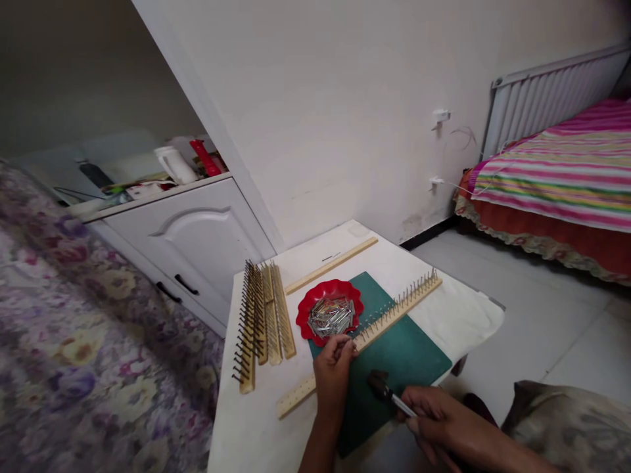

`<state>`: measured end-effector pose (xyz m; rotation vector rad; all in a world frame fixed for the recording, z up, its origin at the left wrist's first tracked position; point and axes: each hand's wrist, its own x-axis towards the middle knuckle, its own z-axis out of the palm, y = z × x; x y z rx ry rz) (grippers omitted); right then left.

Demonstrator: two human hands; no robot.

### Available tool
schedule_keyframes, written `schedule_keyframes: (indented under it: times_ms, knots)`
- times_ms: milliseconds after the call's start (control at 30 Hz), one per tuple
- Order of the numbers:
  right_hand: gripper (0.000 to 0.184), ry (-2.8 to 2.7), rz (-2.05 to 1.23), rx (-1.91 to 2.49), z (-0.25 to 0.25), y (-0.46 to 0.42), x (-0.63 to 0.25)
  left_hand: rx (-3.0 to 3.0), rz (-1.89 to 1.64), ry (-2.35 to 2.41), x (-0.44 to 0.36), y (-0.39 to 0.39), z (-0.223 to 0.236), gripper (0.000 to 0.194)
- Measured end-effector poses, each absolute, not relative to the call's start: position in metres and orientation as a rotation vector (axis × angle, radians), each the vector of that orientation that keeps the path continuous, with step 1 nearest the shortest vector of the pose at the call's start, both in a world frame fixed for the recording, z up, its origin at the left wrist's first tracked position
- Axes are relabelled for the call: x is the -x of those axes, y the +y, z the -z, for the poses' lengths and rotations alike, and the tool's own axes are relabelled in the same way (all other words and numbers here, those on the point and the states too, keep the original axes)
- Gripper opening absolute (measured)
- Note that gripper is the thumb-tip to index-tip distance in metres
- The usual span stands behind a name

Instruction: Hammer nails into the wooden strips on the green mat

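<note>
A long pale wooden strip (389,320) lies slantwise across a green mat (394,368), with a row of upright nails along its far part. My left hand (335,368) rests over the strip, thumb and fingertips pinched on what looks like a nail, mostly hidden by the fingers. The strip's near end shows small holes and no nails. In my right hand (434,417) is a hammer (384,387), gripped by its light handle, its dark head above the mat and apart from the strip. Just beyond my left hand sits a red scalloped dish (303,312) full of loose nails (332,316).
Several nail-studded strips (261,315) lie side by side at the table's left. Behind the dish are a bare wooden strip (330,266) and two loose nails (329,257). A white cabinet (197,230) and floral curtain (98,355) stand left, a bed (566,171) right.
</note>
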<state>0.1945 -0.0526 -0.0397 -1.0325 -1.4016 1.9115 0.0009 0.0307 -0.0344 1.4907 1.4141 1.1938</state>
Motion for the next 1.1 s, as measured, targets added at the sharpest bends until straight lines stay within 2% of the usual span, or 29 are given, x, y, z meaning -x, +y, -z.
schedule_keyframes:
  times_ms: [733,900,1100]
  knots:
    - [0.012,-1.387,-1.914,1.055,0.024,-0.055,-0.196,-1.81,-1.184,1.553,-0.01,0.037,0.043,0.021]
    - [0.024,-1.358,-1.849,1.005,0.022,-0.054,-0.2,-1.851,-1.183,1.571,-0.012,0.037,0.042,0.02]
    - [0.029,-1.313,-1.686,0.965,0.007,-0.035,-0.188,-1.872,-1.151,1.571,-0.012,0.037,0.043,0.018]
